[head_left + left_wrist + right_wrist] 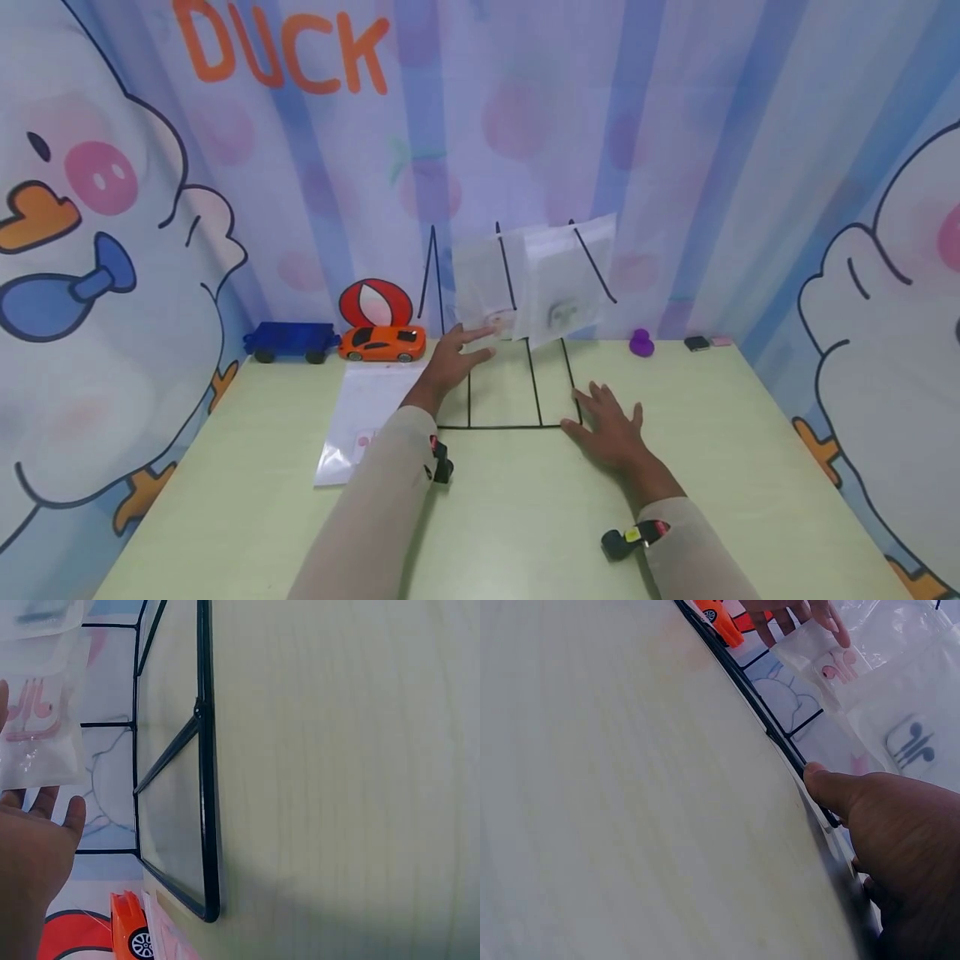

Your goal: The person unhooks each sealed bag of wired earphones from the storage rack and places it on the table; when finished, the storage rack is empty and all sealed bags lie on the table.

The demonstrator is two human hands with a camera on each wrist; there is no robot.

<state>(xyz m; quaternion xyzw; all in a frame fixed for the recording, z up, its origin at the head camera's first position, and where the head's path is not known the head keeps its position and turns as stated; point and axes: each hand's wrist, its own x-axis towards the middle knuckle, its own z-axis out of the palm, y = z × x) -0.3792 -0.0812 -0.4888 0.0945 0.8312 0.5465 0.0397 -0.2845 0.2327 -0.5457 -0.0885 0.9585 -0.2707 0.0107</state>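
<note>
On my feeds the left hand (452,362) is unclenched, fingers extended at the lower edge of the pink-earphone bag (474,271); they seem to touch it, but I see no firm grip. The right hand (611,429) is spread out at the near right corner of the rack (498,428), its thumb against the frame, and I see nothing clasped in it. The pink-earphone bag hangs on the middle prong (506,267), and the dark-earphone bag (558,271) hangs beside it on the right prong (593,261); I can't tell whether more sleeves sit behind either one. So, as I judge it, hanging is done on those two prongs, while the left prong (427,271) is bare and a loose bag (363,392) lies flat on the table (525,517) left of the rack, not hung. Further out, I have an orange car (382,343) and a blue wagon (292,337) at the back left, and a purple piece (641,342) at the back right, all apart from the rack.
</note>
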